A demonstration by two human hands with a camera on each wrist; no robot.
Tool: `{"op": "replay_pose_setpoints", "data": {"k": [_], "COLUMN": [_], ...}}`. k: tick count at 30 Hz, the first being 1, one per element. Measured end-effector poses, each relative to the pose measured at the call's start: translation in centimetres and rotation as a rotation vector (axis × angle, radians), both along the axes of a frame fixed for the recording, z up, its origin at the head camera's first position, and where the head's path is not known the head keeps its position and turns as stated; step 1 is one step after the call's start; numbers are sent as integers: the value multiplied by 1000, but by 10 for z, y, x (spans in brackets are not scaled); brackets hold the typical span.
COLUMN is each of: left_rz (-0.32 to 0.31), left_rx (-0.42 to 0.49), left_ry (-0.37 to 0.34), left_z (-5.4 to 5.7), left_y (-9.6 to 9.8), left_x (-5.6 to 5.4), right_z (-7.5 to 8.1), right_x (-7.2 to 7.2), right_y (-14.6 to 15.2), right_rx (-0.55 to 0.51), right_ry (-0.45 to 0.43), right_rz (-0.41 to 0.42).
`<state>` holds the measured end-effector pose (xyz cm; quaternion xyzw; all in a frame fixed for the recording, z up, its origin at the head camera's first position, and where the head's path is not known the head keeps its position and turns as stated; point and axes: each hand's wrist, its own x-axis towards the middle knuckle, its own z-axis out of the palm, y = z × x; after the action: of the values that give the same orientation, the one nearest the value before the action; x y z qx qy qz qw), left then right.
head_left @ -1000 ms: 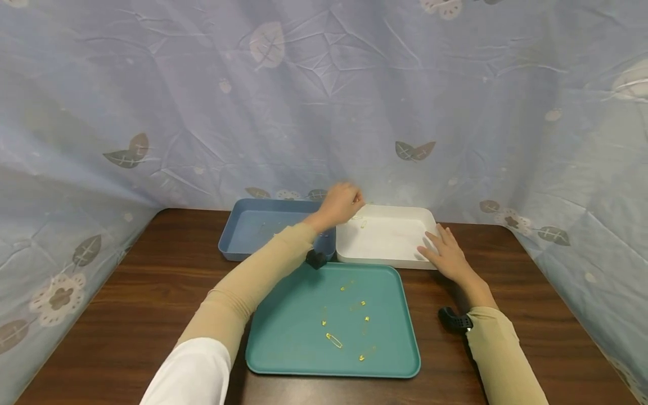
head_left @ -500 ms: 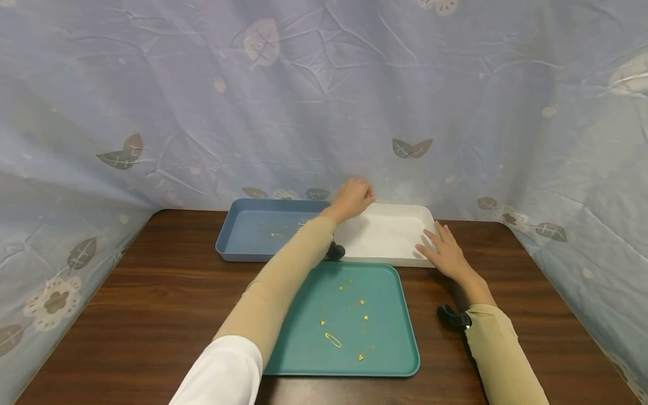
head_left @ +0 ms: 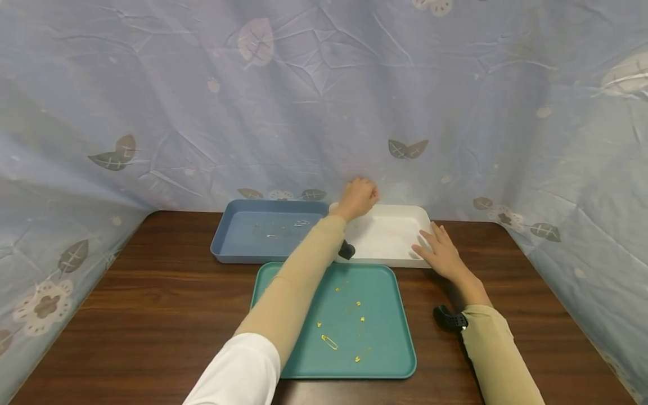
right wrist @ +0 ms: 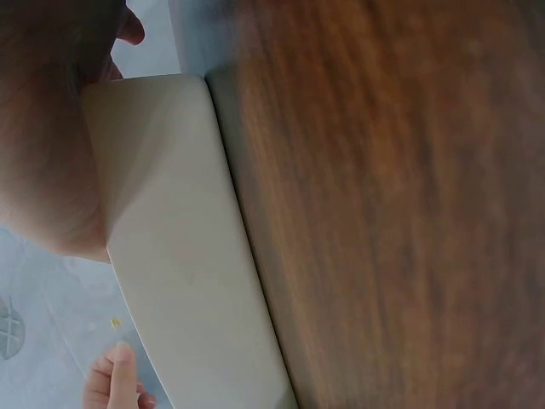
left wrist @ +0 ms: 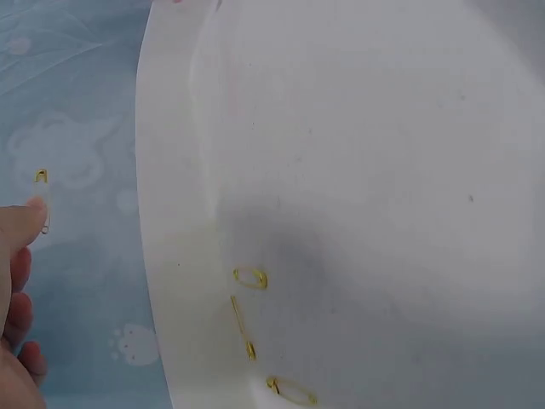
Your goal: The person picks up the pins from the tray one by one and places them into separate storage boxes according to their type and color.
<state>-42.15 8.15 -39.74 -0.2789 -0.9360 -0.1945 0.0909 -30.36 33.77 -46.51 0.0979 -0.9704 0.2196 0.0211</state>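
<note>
My left hand [head_left: 358, 198] is raised above the back left part of the white tray [head_left: 392, 228]. In the left wrist view its thumb and fingers pinch a gold safety pin [left wrist: 41, 176], partly hidden by the fingertips. Inside the white tray, 3 gold safety pins are visible there, among them a looped one [left wrist: 251, 278] near the wall. With fingers spread, my right hand [head_left: 443, 256] rests at the right rim of the white tray, holding nothing that shows. The right wrist view shows that tray's outer wall [right wrist: 192, 230].
In front, a teal tray [head_left: 390, 365] bears several gold safety pins, one [head_left: 329, 342] near its middle. The blue tray [head_left: 238, 242] at the back left holds several silver safety pins [head_left: 301, 223]. A patterned curtain [head_left: 324, 112] hangs behind the wooden table [head_left: 152, 315].
My left hand has moved right, from near the join of the blue and white trays to above the white tray. The right hand stays at the tray's rim.
</note>
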Motion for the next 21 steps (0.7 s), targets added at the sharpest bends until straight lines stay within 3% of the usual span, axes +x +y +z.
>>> {"op": "replay_pose_setpoints", "data": {"k": [13,21], "left_rz": [44,18], "left_rx": [-51,-30], "left_ry": [54,42], "left_z": [-3,-1], "left_y": [11,3], "left_x": [4,9], "right_z": [0,-2], "right_x": [2,0], "right_y": [1,0], "right_rx": [3,-2], "right_ry": [-3,-2], "right_rz": [-10,-7]}}
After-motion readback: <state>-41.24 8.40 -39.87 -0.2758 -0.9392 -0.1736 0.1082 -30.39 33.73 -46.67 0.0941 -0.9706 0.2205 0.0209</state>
